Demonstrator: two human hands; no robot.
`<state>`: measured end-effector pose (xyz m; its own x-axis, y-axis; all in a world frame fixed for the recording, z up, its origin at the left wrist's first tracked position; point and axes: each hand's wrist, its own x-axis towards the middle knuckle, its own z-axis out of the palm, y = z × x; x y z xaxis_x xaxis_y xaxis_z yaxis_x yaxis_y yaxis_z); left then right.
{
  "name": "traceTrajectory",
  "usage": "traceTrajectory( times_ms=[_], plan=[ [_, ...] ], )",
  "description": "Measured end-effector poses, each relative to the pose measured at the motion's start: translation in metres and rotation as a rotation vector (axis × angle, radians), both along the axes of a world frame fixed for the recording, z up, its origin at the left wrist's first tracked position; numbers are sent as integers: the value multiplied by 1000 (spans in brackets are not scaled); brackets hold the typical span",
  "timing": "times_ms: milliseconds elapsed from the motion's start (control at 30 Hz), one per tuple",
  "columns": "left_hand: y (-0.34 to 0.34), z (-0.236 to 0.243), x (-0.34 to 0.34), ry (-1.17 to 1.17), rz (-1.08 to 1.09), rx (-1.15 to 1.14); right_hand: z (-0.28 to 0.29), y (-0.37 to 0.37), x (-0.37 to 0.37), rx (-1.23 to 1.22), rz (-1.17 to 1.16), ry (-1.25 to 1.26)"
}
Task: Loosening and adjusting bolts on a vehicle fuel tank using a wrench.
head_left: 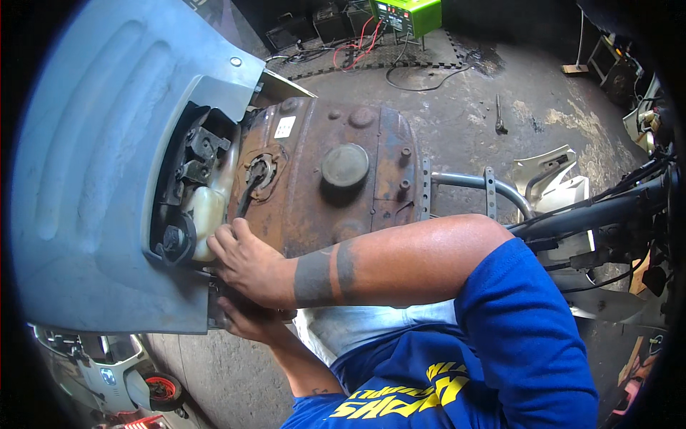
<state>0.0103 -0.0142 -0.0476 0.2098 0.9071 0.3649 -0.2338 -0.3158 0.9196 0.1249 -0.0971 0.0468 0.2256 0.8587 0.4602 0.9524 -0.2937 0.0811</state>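
My right hand (pixel 246 259) reaches across a rusty brown fuel tank (pixel 307 179) to its near edge. Its fingers curl down beside a cream plastic reservoir (pixel 209 214) with a black cap (pixel 175 242); what they grip is hidden. Just below it is my left hand (pixel 250 322), thumb showing, the other fingers mostly out of sight under the bodywork edge. A black hose (pixel 250 193) runs from a round opening (pixel 261 171) on the tank toward my right hand. The tank also carries a round, dull grey cap (pixel 345 165).
Pale blue-grey bodywork (pixel 93 179) fills the left. A bent metal tube frame (pixel 493 186) extends right toward dark cables and bars (pixel 607 207). On the floor lie a wrench-like tool (pixel 499 114) and a pale panel (pixel 550 186). A green charger (pixel 409 16) with red cables stands at the back.
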Motion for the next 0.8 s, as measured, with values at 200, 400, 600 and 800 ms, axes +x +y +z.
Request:
traceTrajectory(
  times_ms=[200, 400, 600, 800],
  plan=[
    [-36, -35, 3, 163, 153, 429, 5, -5, 4, -26, 49, 39],
    [-48, -25, 0, -94, 111, 277, 1, -2, 4, -6, 48, 55],
    [0, -22, -25, -161, -47, 79, 5, -3, 3, -33, 64, 72],
    [11, -34, -21, -200, -75, 96, 1, -7, 8, -23, 57, 88]
  ],
)
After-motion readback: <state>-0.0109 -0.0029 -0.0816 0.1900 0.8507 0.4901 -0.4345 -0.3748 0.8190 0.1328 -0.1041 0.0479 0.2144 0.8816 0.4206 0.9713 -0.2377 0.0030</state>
